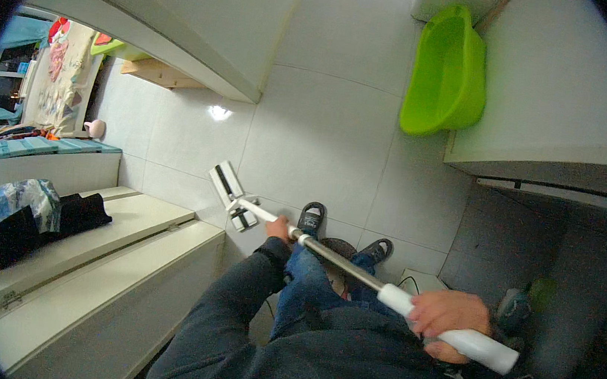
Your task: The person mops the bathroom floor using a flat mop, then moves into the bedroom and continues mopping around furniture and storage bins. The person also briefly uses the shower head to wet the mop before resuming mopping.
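Note:
A mop (345, 264) with a metal pole and white plastic sections slants across in front of my body. My right hand (448, 321) is wrapped around its white handle, close to the top end. Further down, my left hand (278, 228) grips the white lower part of the pole. Beyond that hand, the white and black mop head (229, 186) is raised at the far end, seemingly folded at its joint. Whether it touches the floor I cannot tell.
A green plastic basin (442, 76) stands on the tiled floor (321, 135) ahead to the right. Low white cabinets (160, 263) run along my left, bearing a plastic bag (21, 202) and dark cloth. My slippered feet (311, 218) are below. A doorway edge (453, 153) is at right.

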### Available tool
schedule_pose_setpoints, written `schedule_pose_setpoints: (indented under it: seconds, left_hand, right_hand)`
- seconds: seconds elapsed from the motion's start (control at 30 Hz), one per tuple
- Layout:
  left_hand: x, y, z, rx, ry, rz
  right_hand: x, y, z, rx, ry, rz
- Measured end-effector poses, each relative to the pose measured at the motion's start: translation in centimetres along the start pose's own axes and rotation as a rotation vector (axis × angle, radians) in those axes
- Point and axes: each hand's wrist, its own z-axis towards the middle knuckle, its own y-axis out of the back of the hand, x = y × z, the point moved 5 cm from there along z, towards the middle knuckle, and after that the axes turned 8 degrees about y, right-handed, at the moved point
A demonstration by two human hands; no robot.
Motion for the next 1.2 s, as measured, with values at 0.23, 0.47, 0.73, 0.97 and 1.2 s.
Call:
schedule_pose_setpoints:
  seconds: [0.23, 0.47, 0.73, 0.97, 1.2]
  left_hand:
    - [-5.8, -22.5, -10.5, 0.439, -0.153, 0.253]
    - [-12.5, -37.4, -29.1, 0.868, 0.318, -0.119]
    - [-13.4, -36.9, -33.1, 1.099, 0.466, -0.178]
    - [-16.5, -21.8, -31.9, 0.770, 0.363, -0.386]
    - [-15.5, -5.4, -16.2, 0.318, -0.218, 0.001]
  right_hand:
    - [12.5, 9.1, -9.4, -0.001, 0.007, -0.213]
    - [25.1, 7.7, -16.8, -0.342, -0.291, -0.532]
    - [26.7, 4.1, -14.3, 0.096, -0.247, -0.485]
    - [25.9, 4.6, -13.2, 0.104, -0.051, -0.348]
    - [14.5, 3.6, -8.9, 0.448, 0.179, -0.216]
